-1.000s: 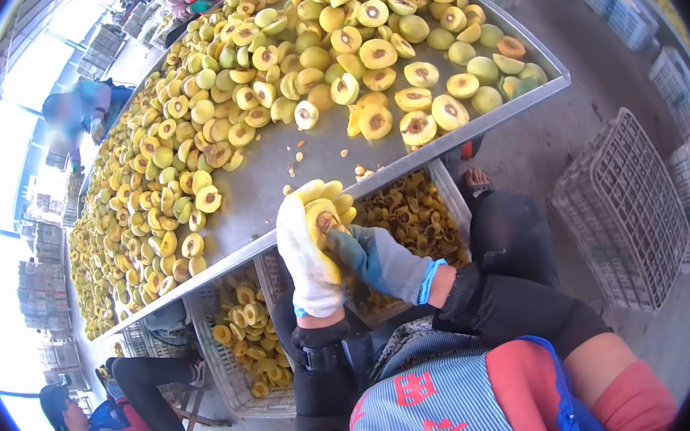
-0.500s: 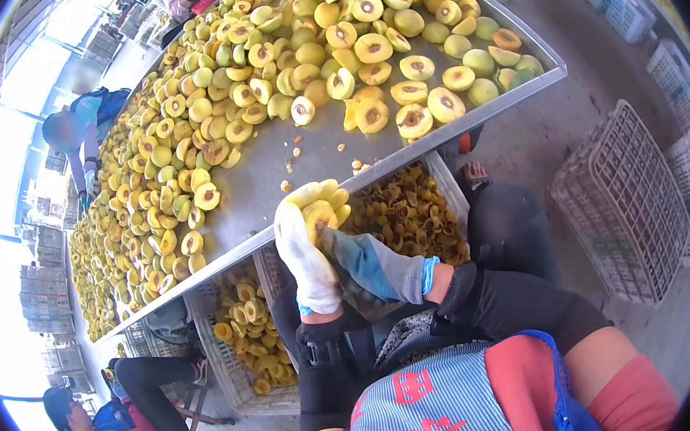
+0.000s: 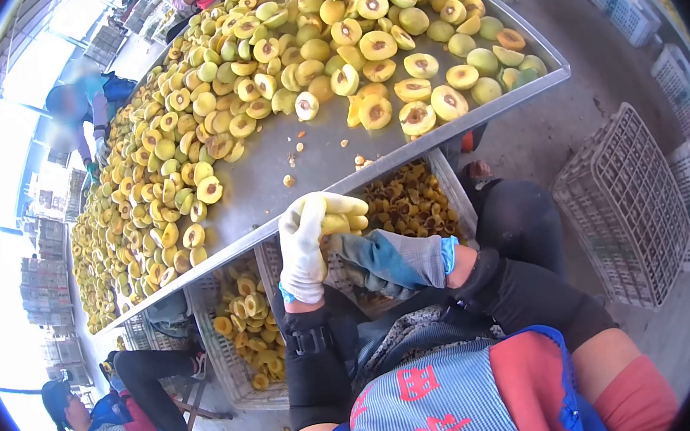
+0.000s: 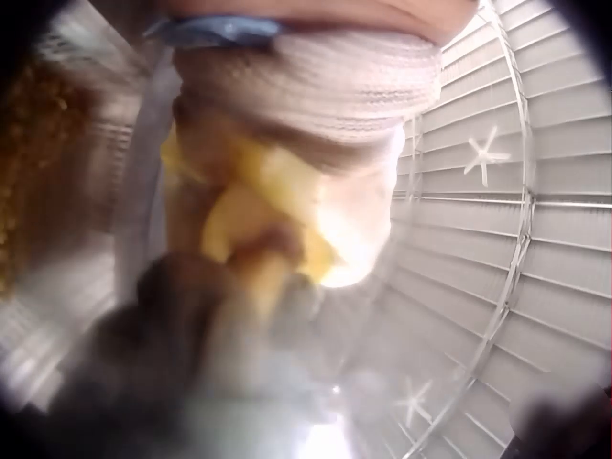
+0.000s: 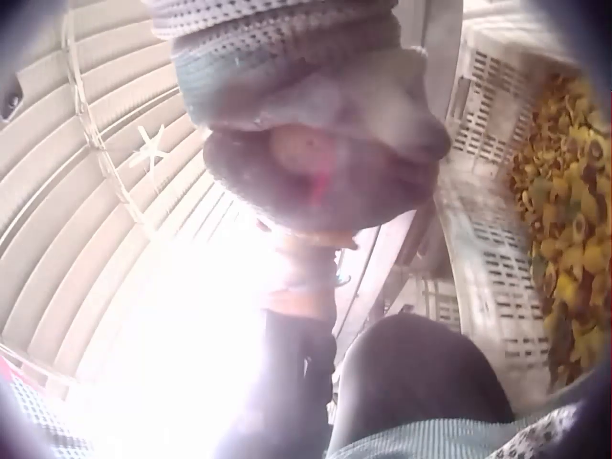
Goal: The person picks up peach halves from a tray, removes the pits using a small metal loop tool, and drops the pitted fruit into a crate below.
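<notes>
In the head view my left hand [image 3: 305, 248], in a white glove with yellow fingers, is above my lap just beyond the metal table's near edge. It holds a yellow stone-fruit half [image 4: 234, 225], whose brown centre shows in the left wrist view. My right hand [image 3: 391, 259], in a grey-blue glove, meets it from the right, fingertips right at the fruit. Its fingers curl round a mostly hidden thing with a rounded brownish end and a pink streak [image 5: 320, 182]; I cannot tell its kind.
A metal table [image 3: 274, 164] carries a heap of halved yellow-green fruit [image 3: 210, 104] and small scraps near its front edge. Below stand a crate rim [image 3: 450, 184] around dark fruit pieces and another crate [image 3: 220, 369] of halves. A grey crate [image 3: 626, 205] stands right; a seated person [image 3: 124, 428] is left.
My left hand has turned, its fingers now pointing right and covering more of the fruit's cut face. My right hand stays against it, shifted slightly right. The person across the table has moved.
</notes>
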The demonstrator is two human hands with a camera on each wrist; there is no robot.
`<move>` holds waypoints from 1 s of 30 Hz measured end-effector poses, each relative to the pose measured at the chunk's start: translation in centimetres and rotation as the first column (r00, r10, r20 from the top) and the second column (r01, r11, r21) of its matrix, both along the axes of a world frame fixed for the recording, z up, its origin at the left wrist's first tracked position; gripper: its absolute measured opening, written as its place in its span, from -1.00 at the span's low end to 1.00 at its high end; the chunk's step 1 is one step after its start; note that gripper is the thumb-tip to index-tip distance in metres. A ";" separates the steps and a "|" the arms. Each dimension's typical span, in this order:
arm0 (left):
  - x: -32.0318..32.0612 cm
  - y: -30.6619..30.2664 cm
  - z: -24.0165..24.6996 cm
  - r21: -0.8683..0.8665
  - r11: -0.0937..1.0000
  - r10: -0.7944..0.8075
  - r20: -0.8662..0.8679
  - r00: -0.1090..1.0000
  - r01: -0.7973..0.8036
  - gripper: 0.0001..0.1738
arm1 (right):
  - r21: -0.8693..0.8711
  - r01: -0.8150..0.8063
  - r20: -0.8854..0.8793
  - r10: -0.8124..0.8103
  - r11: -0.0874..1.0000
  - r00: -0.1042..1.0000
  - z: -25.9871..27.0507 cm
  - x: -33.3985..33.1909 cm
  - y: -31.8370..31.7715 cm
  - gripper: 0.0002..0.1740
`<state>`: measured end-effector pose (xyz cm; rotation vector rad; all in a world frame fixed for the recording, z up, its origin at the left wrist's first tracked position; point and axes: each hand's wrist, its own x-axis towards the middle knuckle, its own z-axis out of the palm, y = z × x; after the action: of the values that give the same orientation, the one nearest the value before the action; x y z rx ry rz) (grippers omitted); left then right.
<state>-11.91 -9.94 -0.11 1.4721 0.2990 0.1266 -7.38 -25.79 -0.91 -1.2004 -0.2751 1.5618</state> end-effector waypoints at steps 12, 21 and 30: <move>0.4 -2.2 -0.5 -0.588 0.779 0.281 0.016 0.960 -0.218 -0.67 | 0.203 0.116 -0.332 -0.043 0.972 0.942 -1.7 -2.0 0.8 -0.24; -5.0 4.8 -0.5 -0.509 0.656 0.673 0.063 0.737 -0.557 -0.71 | 0.381 0.131 -0.554 0.113 0.915 0.825 -4.9 -3.2 1.0 -0.23; -6.5 17.2 2.1 0.834 0.137 0.741 0.271 0.614 -0.534 -0.39 | 0.105 0.292 -0.295 -0.251 0.951 0.922 -1.9 -2.2 2.2 -0.24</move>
<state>-18.43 7.23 2.03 2.3016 1.2310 1.0007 -9.62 -23.60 -2.78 -0.8498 -0.0343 1.4164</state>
